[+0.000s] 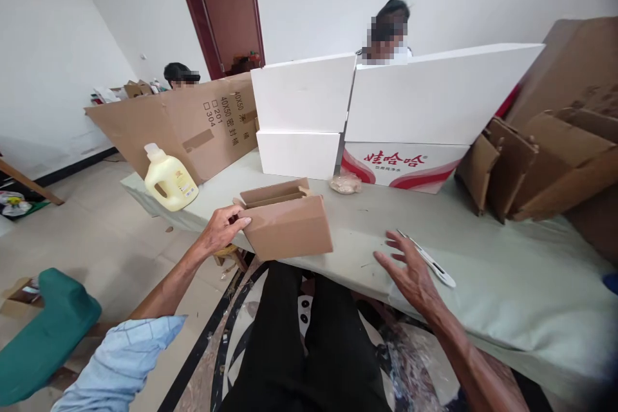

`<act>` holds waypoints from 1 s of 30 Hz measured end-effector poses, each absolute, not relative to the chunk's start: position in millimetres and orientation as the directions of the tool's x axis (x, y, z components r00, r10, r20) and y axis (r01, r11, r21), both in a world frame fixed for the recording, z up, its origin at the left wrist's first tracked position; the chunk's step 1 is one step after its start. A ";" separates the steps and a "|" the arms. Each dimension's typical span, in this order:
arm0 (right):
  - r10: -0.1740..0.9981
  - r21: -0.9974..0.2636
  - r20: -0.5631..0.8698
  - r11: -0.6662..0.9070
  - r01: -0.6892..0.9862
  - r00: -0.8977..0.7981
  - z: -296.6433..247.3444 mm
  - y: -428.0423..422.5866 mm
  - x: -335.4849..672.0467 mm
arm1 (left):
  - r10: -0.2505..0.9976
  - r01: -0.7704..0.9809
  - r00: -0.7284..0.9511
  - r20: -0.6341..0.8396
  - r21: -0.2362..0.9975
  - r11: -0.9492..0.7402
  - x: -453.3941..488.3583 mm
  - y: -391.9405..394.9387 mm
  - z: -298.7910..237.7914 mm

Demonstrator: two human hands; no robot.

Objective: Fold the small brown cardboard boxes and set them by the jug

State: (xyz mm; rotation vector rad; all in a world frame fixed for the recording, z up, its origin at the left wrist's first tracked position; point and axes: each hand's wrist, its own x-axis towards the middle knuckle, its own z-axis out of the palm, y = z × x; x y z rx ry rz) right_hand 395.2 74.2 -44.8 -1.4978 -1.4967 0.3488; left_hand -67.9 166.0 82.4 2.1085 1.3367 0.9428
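Observation:
A small brown cardboard box (284,220) with its top flaps open rests at the near edge of the pale green table (506,270). My left hand (221,228) grips the box's left end, fingers pressed on its side. My right hand (410,270) hovers open over the table edge, fingers spread, just left of a white utility knife (429,260) lying on the table. The knife is apart from the fingers by a small gap.
A yellow detergent bottle (168,179) stands at the table's left end. White boxes (303,112), a red-and-white printed carton (403,166) and a small plastic bag (345,183) sit behind. Folded brown cardboard (535,161) piles at the right. Two people sit beyond the boxes.

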 end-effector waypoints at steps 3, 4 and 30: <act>0.970 -0.914 0.238 0.206 0.350 0.050 -22.6 62.4 367.8 | 0.925 0.430 0.344 0.163 0.849 -0.309 -48.6 166.9 83.7; 0.977 -0.934 0.213 0.202 0.293 0.003 -15.3 57.4 362.6 | 0.925 0.388 0.361 0.117 0.883 -0.263 -43.1 168.5 83.5; 0.985 -0.992 -0.117 -0.121 0.024 0.126 3.0 33.3 343.0 | 0.574 0.445 0.614 0.541 0.363 -0.818 -7.8 133.3 -1.8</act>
